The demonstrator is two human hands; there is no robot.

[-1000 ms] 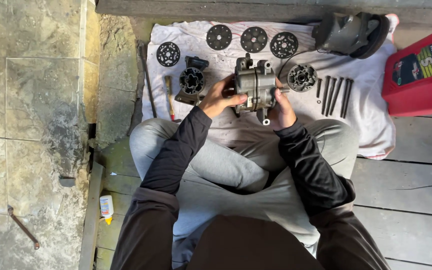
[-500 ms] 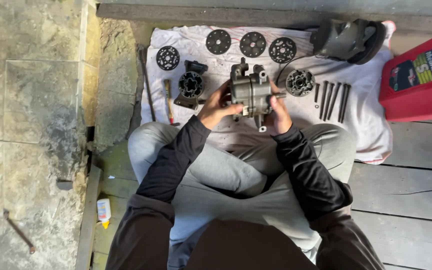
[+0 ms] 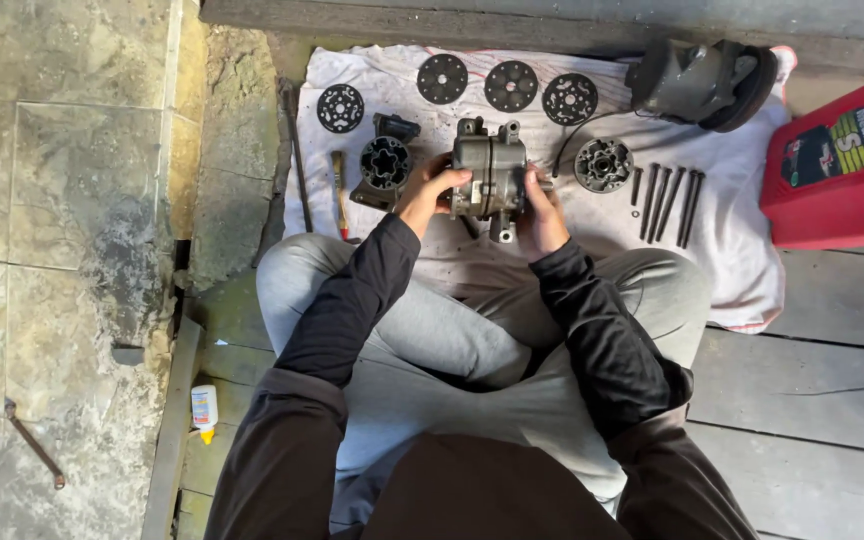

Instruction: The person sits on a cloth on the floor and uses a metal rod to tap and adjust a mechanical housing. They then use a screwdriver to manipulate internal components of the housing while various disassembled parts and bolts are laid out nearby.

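- Left hand [image 3: 430, 192] and right hand [image 3: 542, 212]: fingers closed on the grey compressor body [image 3: 488, 177], held over the white cloth [image 3: 742, 260] near its front edge.
- Bolts [image 3: 667, 203] lie right; bare cloth beyond them.
- Red rectangular canister [image 3: 837, 165], dark label, overlaps the cloth's right edge.

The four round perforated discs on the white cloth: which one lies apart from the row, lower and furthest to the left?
The disc above the black cylinder block; the other three form a row along the cloth's top edge.
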